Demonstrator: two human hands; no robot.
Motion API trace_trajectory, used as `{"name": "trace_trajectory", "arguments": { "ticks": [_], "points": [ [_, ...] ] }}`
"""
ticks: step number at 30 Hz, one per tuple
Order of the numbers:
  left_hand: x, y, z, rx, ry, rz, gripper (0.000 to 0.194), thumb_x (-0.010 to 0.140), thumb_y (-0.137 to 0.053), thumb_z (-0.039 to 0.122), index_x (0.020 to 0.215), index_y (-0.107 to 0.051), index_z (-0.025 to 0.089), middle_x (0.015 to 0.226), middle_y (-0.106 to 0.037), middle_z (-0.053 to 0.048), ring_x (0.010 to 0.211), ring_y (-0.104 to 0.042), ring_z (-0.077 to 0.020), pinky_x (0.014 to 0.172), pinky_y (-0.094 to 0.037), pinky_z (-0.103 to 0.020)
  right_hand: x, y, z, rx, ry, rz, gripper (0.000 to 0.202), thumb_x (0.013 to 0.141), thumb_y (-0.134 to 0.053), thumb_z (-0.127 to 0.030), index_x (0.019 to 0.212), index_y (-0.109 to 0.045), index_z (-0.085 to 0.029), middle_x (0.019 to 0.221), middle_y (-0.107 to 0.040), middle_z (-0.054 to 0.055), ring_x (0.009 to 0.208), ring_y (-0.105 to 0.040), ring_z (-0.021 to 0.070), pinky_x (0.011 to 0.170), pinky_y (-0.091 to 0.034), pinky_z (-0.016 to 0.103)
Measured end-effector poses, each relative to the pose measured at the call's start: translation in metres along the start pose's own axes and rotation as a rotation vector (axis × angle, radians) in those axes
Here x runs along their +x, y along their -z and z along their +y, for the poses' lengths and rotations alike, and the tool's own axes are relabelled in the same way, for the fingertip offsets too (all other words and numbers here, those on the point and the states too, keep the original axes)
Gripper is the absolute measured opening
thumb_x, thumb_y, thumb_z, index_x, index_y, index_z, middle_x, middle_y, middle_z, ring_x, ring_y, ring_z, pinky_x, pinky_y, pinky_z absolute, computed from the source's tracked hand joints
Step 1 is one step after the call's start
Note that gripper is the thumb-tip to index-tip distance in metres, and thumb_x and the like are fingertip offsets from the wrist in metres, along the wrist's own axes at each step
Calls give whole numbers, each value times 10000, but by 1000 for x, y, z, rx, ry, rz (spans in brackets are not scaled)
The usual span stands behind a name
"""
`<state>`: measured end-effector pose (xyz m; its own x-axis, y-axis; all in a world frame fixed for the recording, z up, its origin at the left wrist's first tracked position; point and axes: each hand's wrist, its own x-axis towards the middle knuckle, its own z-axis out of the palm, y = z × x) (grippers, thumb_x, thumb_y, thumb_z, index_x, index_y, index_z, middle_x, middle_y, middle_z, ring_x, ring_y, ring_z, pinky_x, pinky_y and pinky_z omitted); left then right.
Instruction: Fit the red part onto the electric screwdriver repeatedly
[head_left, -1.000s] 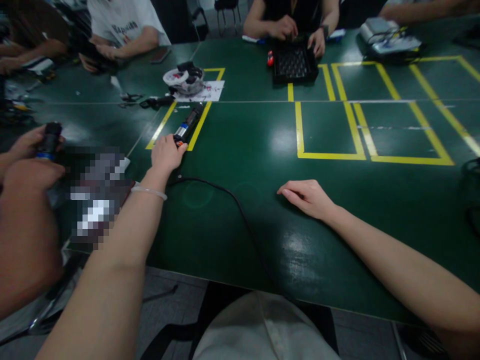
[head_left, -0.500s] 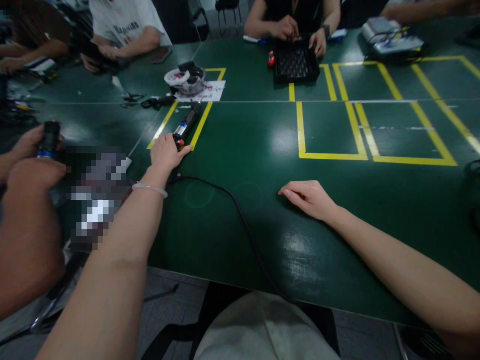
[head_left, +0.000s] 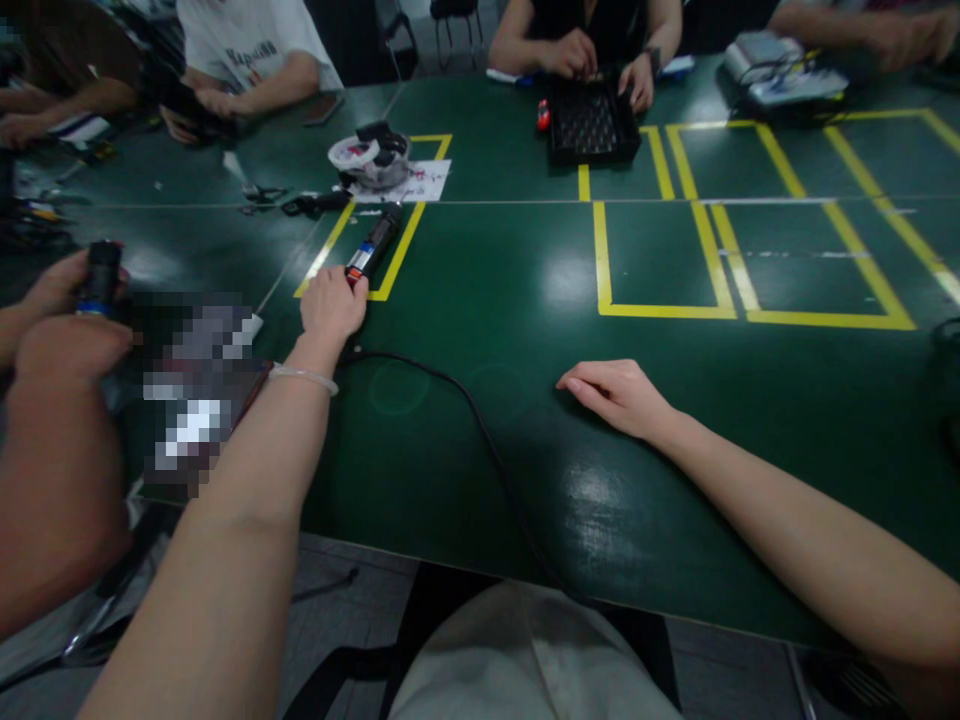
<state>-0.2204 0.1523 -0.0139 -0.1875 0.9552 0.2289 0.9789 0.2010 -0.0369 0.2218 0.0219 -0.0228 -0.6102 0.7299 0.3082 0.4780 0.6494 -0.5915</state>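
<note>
My left hand (head_left: pixel 330 305) reaches forward with its fingers closed around the near end of a black cylindrical tool (head_left: pixel 375 243). The tool has a silver and blue band and a red part by my fingers; it points away from me, inside a yellow tape outline (head_left: pixel 405 245). Part of its near end is hidden under my hand. My right hand (head_left: pixel 615 395) rests on the green table (head_left: pixel 487 300), fingers curled together and thumb against them, with nothing visible in it. A black cable (head_left: pixel 480 420) runs from near my left wrist to the table's front edge.
Beyond the tool, a clear bag-like bundle (head_left: pixel 375 158) lies on a white paper (head_left: pixel 431 182). A co-worker's hand (head_left: pixel 71 340) at left holds a similar black tool (head_left: pixel 101 275). Across the table, another person handles a black tray (head_left: pixel 595 125). A grey device (head_left: pixel 761 62) is at back right.
My left thumb has drawn in from its spread position to lie against the tool. My right hand has stayed still.
</note>
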Motion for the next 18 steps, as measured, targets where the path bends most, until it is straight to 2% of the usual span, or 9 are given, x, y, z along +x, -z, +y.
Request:
{"name": "trace_trajectory", "arguments": {
  "ticks": [6,9,13,18],
  "points": [
    [-4,0,4,-22,45,23,619,1088,-253,473,1314,-570,-8,1294,-592,-233,1203,-570,-364,945,-454,-475,1,-1,1,-5,-15,-28,372,1047,-414,-345,927,-725,-180,867,-766,53,750,-706,161,694,-460,261],
    [-6,-1,6,-26,57,33,629,1088,-237,492,1336,-565,16,1302,-589,-225,1215,-566,-379,953,-453,-487,2,-1,1,-10,-19,-34,362,1043,-420,-340,925,-724,-184,866,-765,54,751,-705,165,693,-461,265],
    [-11,-1,13,-29,80,12,617,1060,-258,491,1359,-565,47,1296,-586,-262,1202,-558,-433,951,-462,-525,3,-2,1,-6,-19,-43,352,1040,-423,-333,919,-723,-194,854,-758,48,751,-699,162,694,-462,261],
    [-29,7,29,-70,72,-11,618,1050,-260,493,1385,-539,56,1285,-581,-281,1193,-556,-455,986,-443,-554,4,-3,1,-15,-21,-42,339,1035,-438,-339,915,-720,-193,840,-753,46,736,-692,159,688,-456,256]
  ]
}}
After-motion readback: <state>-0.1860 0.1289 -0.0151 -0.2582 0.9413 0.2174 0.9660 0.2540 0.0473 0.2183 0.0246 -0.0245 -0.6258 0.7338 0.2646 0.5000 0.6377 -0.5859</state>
